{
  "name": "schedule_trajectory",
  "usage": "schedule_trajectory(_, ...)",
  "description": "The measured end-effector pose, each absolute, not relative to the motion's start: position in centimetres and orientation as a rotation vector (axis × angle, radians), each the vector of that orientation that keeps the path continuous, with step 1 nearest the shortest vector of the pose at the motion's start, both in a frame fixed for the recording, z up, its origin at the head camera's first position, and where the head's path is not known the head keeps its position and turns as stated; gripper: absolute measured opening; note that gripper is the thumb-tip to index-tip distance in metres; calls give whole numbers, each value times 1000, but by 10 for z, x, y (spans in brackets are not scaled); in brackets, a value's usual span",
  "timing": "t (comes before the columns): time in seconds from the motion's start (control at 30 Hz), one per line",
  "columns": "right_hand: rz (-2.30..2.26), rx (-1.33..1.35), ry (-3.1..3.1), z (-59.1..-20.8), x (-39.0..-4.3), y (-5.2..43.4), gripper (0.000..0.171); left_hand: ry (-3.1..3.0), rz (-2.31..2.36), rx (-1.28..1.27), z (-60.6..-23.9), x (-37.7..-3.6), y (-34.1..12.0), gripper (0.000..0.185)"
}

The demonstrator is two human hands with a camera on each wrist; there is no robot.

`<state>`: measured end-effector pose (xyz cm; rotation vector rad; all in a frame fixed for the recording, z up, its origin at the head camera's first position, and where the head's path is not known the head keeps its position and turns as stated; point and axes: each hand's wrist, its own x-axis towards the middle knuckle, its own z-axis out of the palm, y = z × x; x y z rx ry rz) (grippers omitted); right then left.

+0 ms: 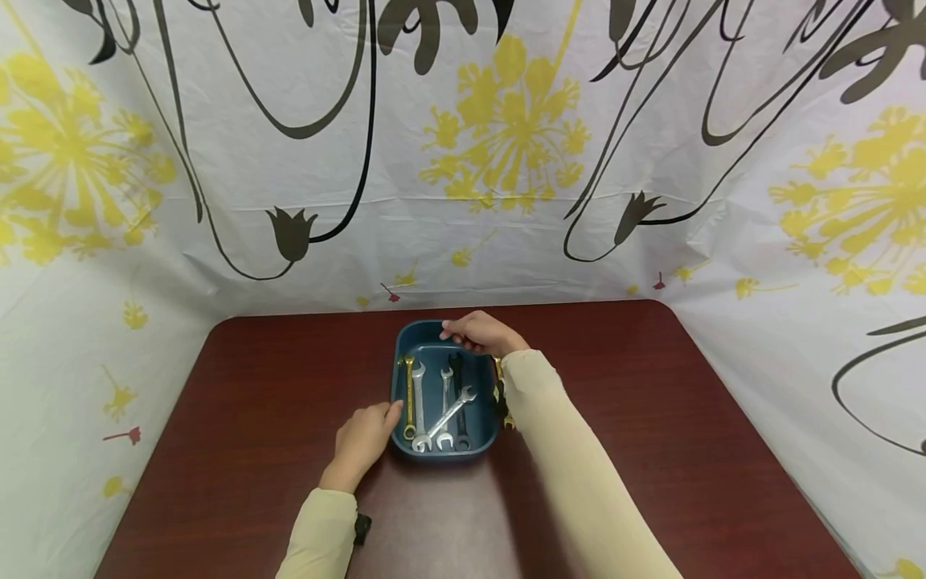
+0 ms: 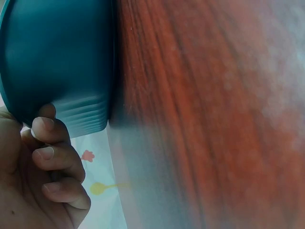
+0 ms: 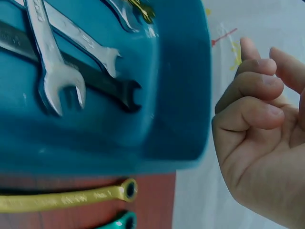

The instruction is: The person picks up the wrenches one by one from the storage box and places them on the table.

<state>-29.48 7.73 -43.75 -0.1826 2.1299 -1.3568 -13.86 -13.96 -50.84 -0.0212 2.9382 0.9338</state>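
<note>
A blue plastic bin (image 1: 444, 457) stands on the table with several wrenches lying in it. Inside are a gold wrench (image 1: 409, 394) at the left, silver ones, and a black wrench (image 3: 107, 83); one silver wrench (image 3: 57, 71) lies slantwise over others. My left hand (image 1: 364, 438) holds the bin's left rim, its fingers curled against the outer wall in the left wrist view. Over the far right corner of the bin is my right hand (image 1: 481, 332), fingers loosely curled with nothing between them.
Beside the bin's right wall lie a yellow wrench (image 3: 71, 198) and a green-ended wrench (image 3: 125, 220), partly hidden by my right sleeve (image 1: 571, 450) in the head view. A patterned cloth (image 1: 463, 257) hangs behind the red-brown table (image 1: 289, 378).
</note>
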Motion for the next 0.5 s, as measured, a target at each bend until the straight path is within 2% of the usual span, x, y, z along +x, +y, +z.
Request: schedule_trajectory(0.5, -1355, -88, 2134, -468, -282, 58, 45, 2924, 914, -34, -508, -138, -139, 45)
